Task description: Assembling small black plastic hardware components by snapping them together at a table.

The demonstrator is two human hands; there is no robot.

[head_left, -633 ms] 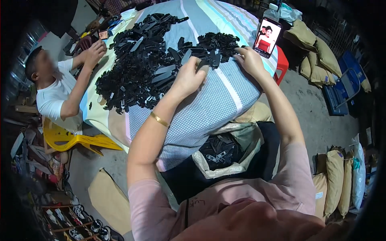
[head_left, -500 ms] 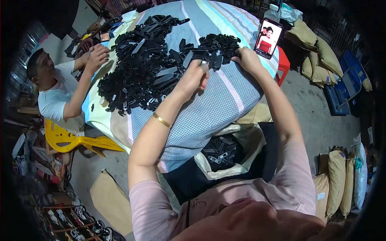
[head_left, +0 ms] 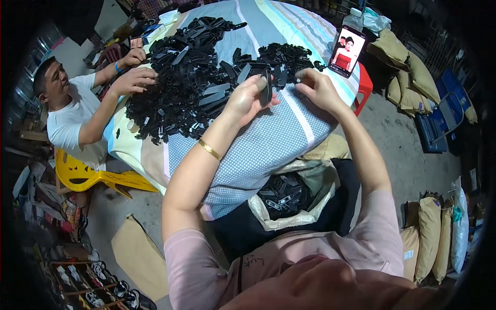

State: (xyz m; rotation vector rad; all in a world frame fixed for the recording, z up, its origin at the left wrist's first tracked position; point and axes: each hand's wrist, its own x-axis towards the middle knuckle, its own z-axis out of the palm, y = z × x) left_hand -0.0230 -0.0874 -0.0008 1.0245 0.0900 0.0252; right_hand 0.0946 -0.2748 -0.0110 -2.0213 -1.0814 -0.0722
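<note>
My left hand (head_left: pixel 249 98) is closed on a long, narrow black plastic piece (head_left: pixel 266 89), held upright between thumb and fingers above the near side of the table. To its right, my right hand (head_left: pixel 321 92) hovers just in front of a heap of small black parts (head_left: pixel 287 54). Its thumb and forefinger are bent toward each other, and whatever may be between them is too small to make out. Left of my hands spreads a larger pile of black plastic pieces (head_left: pixel 178 88), with several longer grey-black ones (head_left: pixel 214 95) near my left wrist.
A patterned cloth (head_left: pixel 258 139) covers the table. A phone (head_left: pixel 345 51) stands at the right edge before a clear bottle (head_left: pixel 353 20). An open sack (head_left: pixel 318 209) of black pieces sits at my lap. Across the left side, a co-worker's hands (head_left: pixel 135 80) touch the pile.
My left hand has turned, so the black piece now shows its long side. My right hand has drawn back slightly from the small heap. The co-worker's hands have lowered onto the pile.
</note>
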